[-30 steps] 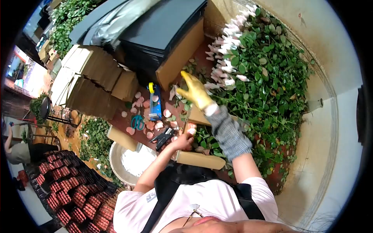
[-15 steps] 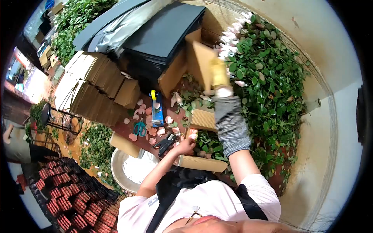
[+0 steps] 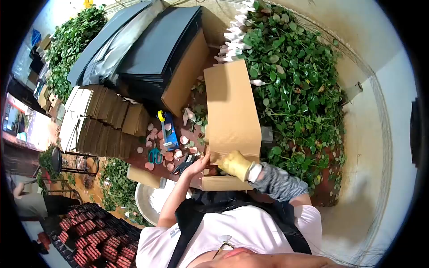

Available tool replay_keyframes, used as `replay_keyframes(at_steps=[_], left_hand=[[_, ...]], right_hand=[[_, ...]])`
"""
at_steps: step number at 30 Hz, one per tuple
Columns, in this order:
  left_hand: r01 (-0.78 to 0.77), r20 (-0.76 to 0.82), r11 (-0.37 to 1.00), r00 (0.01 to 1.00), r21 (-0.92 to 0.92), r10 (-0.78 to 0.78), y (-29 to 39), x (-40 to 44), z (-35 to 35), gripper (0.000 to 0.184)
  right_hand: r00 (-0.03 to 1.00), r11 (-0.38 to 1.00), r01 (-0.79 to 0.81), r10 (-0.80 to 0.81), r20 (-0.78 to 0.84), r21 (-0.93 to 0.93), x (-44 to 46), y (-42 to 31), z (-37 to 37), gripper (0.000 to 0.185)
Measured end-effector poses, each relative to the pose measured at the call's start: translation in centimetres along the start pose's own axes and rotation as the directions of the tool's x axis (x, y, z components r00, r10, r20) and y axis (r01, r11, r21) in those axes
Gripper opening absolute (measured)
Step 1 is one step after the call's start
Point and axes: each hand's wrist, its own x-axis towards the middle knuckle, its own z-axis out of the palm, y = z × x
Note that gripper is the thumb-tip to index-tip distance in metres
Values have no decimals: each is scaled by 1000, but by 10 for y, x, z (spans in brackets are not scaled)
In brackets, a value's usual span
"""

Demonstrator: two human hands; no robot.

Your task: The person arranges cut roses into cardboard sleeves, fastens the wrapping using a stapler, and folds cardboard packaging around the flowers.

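A long tan corrugated cardboard sheet (image 3: 230,102) lies ahead of me, its near end between my hands. My right hand (image 3: 236,165), in a yellow glove with a striped sleeve above it, is closed at that near edge. At the left corner of the sheet, my bare left hand (image 3: 199,165) has its fingers bent against the cardboard. Some dark reddish flower heads show partly beneath the gloved hand, mostly hidden. Closer to my body is another folded cardboard piece (image 3: 225,183). Black-handled pliers or cutters (image 3: 182,166) lie beside my left hand.
Leafy rose stems (image 3: 299,89) are heaped on the right, with white-wrapped heads (image 3: 234,38) behind. Teal scissors (image 3: 155,156), a blue tape dispenser (image 3: 170,134) and loose petals lie left. Beyond stand cardboard stacks (image 3: 100,138) and black sheets (image 3: 161,44). A white basin (image 3: 143,203) is lower left.
My gloved hand has come back from the far side toward my body, bringing the cardboard sheet over the bundle. My left hand has shifted slightly left, onto the sheet's edge.
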Motion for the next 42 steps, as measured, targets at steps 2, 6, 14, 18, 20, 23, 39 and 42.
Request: replay_keyframes(at_steps=[2,6,14,18,20,23,39,42], left_hand=[[32,-53,968,998,251,-19,10,-6,2,56],[-62,-206,992,975,111,84,-74,30,-7,37],[80,-343,943,939,324,38,-32,8,0,38],[48,-300,932,951,360,66,-63,-15,2,37],[98,-378,914,924,394,64,-49,-23,12,39],[57,-396,749,874,660,282,-44,-20,12,40],[-180,115,44,781,983,614,102,46,36,18],[-209,103,79,734,975,671,99,41,38,20]], right_hand=[[993,984,-35,53,-103,175,1,-4,15,31],[999,716,-22,40,-9,698,-16,4,3,60],[992,963,-121,106,72,240,-43,25,31,81],[993,952,-114,114,19,285,-30,18,25,84],[992,940,-126,123,30,316,-21,22,26,85],[977,967,-173,145,156,188,-16,20,32,88],[878,938,-344,341,337,-53,2,-1,50,68],[889,931,-364,341,305,22,-1,-2,70,63]])
